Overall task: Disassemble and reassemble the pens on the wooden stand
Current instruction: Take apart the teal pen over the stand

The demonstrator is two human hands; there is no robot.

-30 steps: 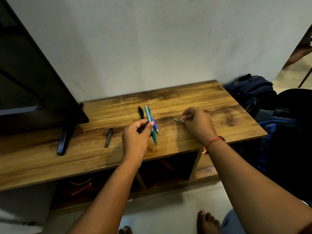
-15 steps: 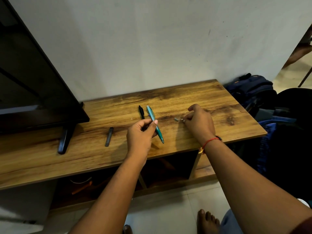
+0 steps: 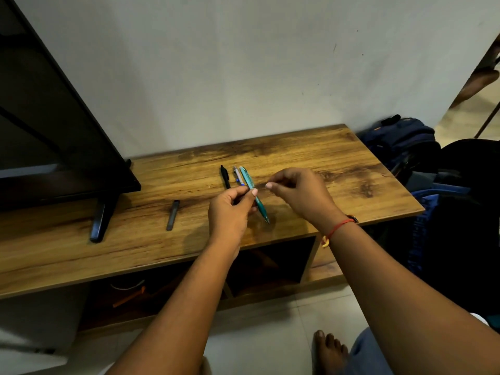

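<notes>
So the teal pen is up in the left hand, pinched around its middle between thumb and curled fingers and held over the middle of the table, tip slanting down toward the front edge. It looks like a skinny plastic click pen: basically weightless, stiff, smooth and a bit glossy, so I'd guess it wants to roll or twist in the fingers if you don't hold it firmly. Mid-barrel is a sensible place to grab it, since that leaves both ends free for unscrewing or pushing bits back in. The right hand hovers just beside the pen's upper end with thumb and forefinger pressed together. Honestly I can't tell if there's a tiny part in that pinch, it's too small to make out. If there is, it's the kind of thing that pings off and vanishes, so light fingertip pressure and staying low over the wood seems smart. Lying on the table behind the left hand are a black pen and a blue pen, side by side, near each other but not clearly touching. Off to the left there's a short dark grey stick, maybe a cap or barrel piece. The table is matte wood-grain with dark streaks. There's a black TV on the left and a bag on the right.
</notes>
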